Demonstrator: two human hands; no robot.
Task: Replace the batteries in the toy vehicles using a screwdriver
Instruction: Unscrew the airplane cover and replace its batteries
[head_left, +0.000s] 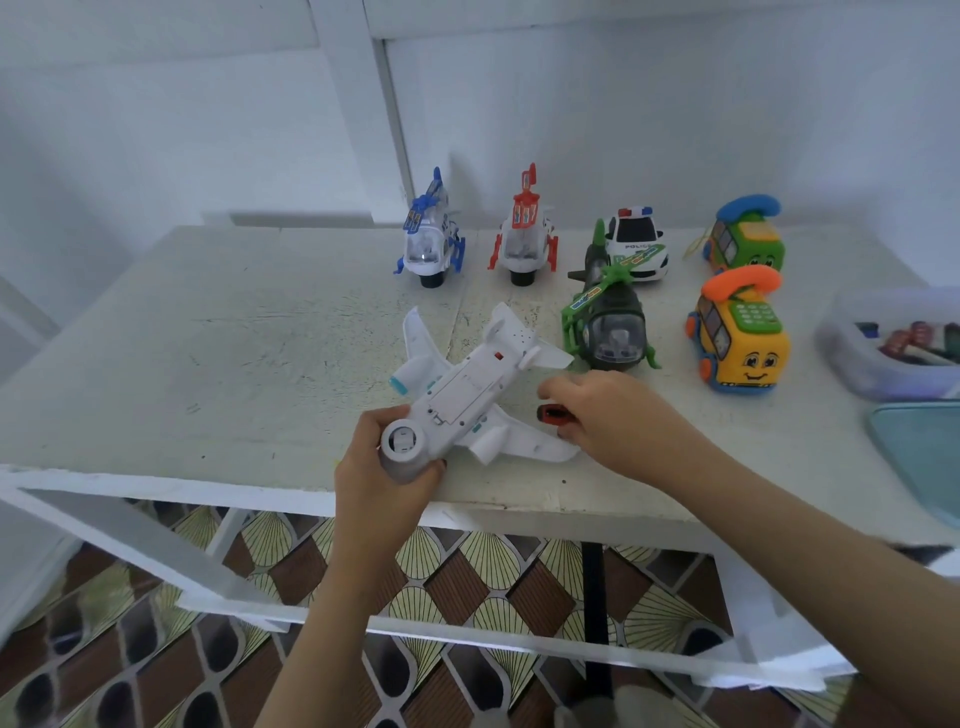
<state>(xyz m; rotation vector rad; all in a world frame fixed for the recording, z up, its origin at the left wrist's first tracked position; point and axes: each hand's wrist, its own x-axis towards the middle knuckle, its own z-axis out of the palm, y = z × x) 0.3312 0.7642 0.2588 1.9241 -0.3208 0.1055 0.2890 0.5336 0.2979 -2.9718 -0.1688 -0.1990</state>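
Observation:
A white toy airplane (467, 389) lies belly-up near the front edge of the white table (208, 338), its battery cover facing me. My left hand (379, 462) grips its grey nose end. My right hand (608, 410) is just right of the plane, fingers curled around a red and black screwdriver handle (550, 414) that lies on the table; the shaft is hidden under the hand.
Behind stand a blue helicopter (428, 239), a red helicopter (524, 234), a green helicopter (608, 317), a police car (636, 241), a green phone bus (745, 236) and a yellow phone bus (740, 332). A clear tub of batteries (893, 348) and a teal tray (924, 457) sit at the right.

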